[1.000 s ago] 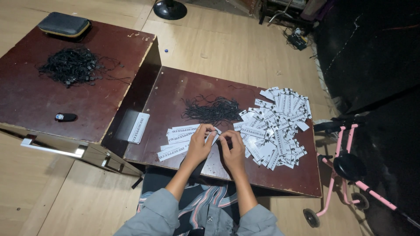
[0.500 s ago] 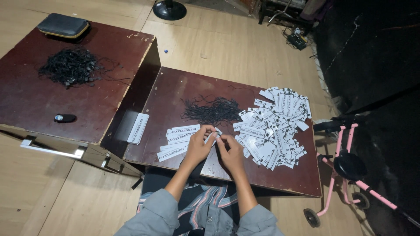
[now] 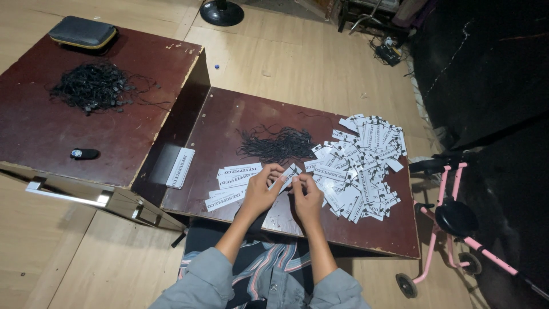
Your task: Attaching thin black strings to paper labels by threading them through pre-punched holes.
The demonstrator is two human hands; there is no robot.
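Note:
My left hand (image 3: pixel 260 191) and my right hand (image 3: pixel 307 197) meet over the near edge of a low dark-red table (image 3: pixel 229 114), both pinching one white paper tag (image 3: pixel 287 176) held between them. A row of white tags (image 3: pixel 231 184) lies just left of my left hand. A big loose heap of white tags (image 3: pixel 360 166) spreads to the right of my right hand. A tangle of black strings (image 3: pixel 275 144) lies just beyond my hands.
A second, higher dark-red table (image 3: pixel 34 131) stands at left with another pile of black strings (image 3: pixel 94 87), a dark case (image 3: pixel 83 32) and a small black object (image 3: pixel 84 153). A pink wheeled frame (image 3: pixel 452 223) stands at right. A fan base (image 3: pixel 222 11) sits on the wooden floor.
My hands stay together over the same spot; the fingers have shifted slightly on the tag, which now sits a little more between both hands.

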